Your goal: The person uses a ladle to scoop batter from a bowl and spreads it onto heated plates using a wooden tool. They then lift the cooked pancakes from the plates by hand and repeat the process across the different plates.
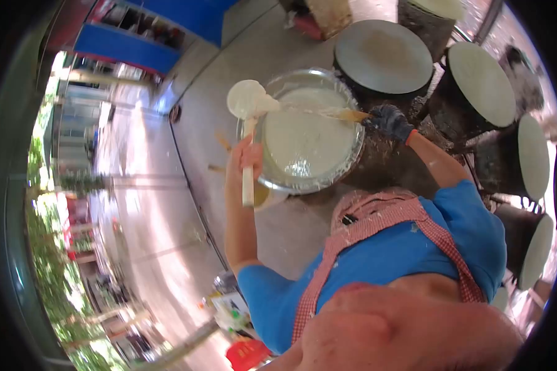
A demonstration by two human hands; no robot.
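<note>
My left hand [249, 157] is bare and wrapped round the pale handle of a ladle [246, 99]. The ladle's round white bowl hangs over the left rim of a large metal basin [356, 151], which holds creamy white batter [306, 136]. On the right, my right hand [390, 122], in a dark glove, is closed on the yellowish end of a batter-coated spatula [351, 115]. The spatula reaches leftward across the basin, and its far end meets the ladle's bowl, where thick batter clings.
A round flat griddle [384, 57] stands just beyond the basin at the upper right. More griddles, including one griddle [481, 83] on a dark barrel-like stand, curve down the right side. A yellowish container [267, 198] sits below the basin. Blue panels [127, 48] stand at the upper left.
</note>
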